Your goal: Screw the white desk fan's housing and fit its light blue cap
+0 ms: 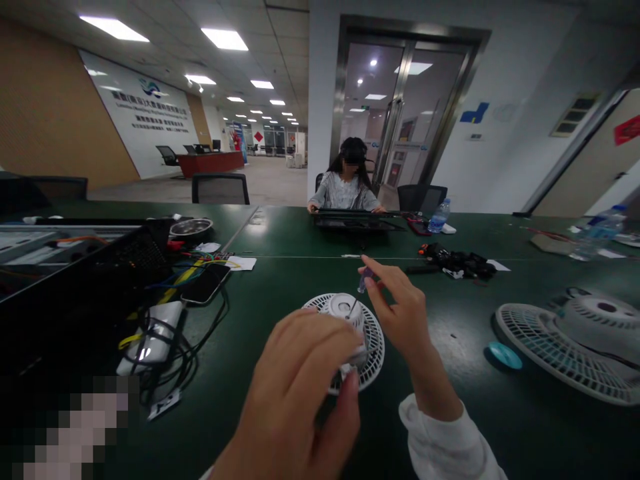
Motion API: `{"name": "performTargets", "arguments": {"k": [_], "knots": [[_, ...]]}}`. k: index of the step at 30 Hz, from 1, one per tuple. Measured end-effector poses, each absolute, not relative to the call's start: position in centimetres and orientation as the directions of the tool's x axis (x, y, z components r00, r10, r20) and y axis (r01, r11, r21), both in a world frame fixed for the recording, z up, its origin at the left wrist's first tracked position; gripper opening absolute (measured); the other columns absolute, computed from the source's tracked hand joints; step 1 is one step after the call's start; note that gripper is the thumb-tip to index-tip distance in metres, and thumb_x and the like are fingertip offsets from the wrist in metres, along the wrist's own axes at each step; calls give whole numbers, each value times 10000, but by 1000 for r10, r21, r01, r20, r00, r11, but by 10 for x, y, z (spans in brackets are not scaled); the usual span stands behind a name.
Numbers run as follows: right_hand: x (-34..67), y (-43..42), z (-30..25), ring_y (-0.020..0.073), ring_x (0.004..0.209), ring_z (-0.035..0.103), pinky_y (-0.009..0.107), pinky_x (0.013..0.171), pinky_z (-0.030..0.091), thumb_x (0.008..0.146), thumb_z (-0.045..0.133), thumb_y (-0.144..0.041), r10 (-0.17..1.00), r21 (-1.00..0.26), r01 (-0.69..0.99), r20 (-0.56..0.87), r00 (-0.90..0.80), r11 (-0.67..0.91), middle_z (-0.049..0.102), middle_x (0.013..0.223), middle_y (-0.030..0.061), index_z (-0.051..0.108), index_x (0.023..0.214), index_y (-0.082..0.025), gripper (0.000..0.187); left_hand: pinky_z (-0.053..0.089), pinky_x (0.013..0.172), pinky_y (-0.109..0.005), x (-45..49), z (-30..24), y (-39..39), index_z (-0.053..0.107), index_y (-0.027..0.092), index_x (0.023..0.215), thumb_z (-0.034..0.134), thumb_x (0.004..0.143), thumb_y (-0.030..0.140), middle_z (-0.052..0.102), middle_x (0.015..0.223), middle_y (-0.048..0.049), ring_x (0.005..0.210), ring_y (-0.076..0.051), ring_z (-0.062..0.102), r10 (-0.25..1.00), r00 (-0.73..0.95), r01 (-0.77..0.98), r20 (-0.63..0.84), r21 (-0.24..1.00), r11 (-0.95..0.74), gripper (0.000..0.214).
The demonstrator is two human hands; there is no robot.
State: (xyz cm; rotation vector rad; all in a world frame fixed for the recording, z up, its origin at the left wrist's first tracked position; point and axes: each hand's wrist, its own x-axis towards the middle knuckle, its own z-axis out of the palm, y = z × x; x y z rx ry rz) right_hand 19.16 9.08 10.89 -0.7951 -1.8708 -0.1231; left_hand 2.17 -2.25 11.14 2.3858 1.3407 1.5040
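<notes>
A small white fan (373, 353) with a round slatted grille lies on the dark green table, its motor housing (341, 305) facing up. My left hand (300, 380) curls around the near side of the housing, thumb and fingers closed on it, and hides much of the fan. Between the thumb and fingers of my right hand (397, 303) is a small screwdriver (365, 280) with a clear purplish handle. Its thin shaft slants down to the left toward the top of the housing; whether the tip sits in a screw I cannot tell.
On the left are an open black computer case (90, 287), a phone (206, 283), tangled cables and a metal bowl (191, 229). Rightward lie a larger fan (530, 333), a teal disc (504, 356) and black parts (465, 261). A person (347, 187) sits opposite, holding a black panel.
</notes>
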Motion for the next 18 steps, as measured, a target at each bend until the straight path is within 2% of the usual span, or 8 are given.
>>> {"name": "performTargets", "arguments": {"k": [2,5,7,10,12,15,18], "knots": [[192,91,109,155,758,585,310,679,496,871,508,-174,456,-259,593,865,-209,763,658,887,48,586,1151,-217,294,380,1041,-479,29,106,8,490,242,1201,543,807,261,587,1180,-69,1131,-234,532,733,231,651,640,458,-605,397],[192,91,109,152,676,543,302,623,482,858,546,-213,452,-251,617,871,-192,746,613,761,36,627,1079,-191,237,379,1037,-487,35,83,54,417,180,1258,642,733,344,476,1307,-137,1236,-277,441,834,241,565,497,626,-537,595],[192,90,110,163,718,554,313,643,490,866,527,-209,461,-260,618,867,-189,742,614,793,51,623,1103,-183,257,344,1060,-494,39,64,75,376,158,1285,690,683,349,424,1346,-162,1270,-293,400,861,219,499,460,705,-504,705],[193,89,111,182,891,587,349,765,502,887,461,-155,464,-278,580,863,-200,766,649,954,72,577,1186,-211,326,348,1045,-504,44,39,88,374,166,1279,699,675,330,439,1330,-157,1242,-296,429,890,192,431,413,780,-454,705],[193,89,111,172,900,601,336,770,507,887,460,-140,455,-286,551,869,-195,784,668,964,58,573,1185,-227,330,340,1043,-508,48,27,91,381,170,1267,686,685,311,450,1316,-152,1232,-291,436,892,173,428,418,783,-450,672],[193,89,110,159,796,614,301,696,513,864,530,-166,430,-279,552,888,-163,786,682,875,48,622,1092,-207,250,328,1043,-508,54,16,93,377,171,1258,663,699,282,457,1299,-146,1225,-286,433,865,137,448,483,749,-489,638],[191,89,110,168,812,612,315,729,512,862,528,-162,420,-265,552,891,-174,791,686,881,59,630,1090,-193,251,335,1031,-506,56,8,95,372,179,1250,651,703,274,472,1274,-137,1206,-285,445,823,105,465,558,704,-537,622]]}}
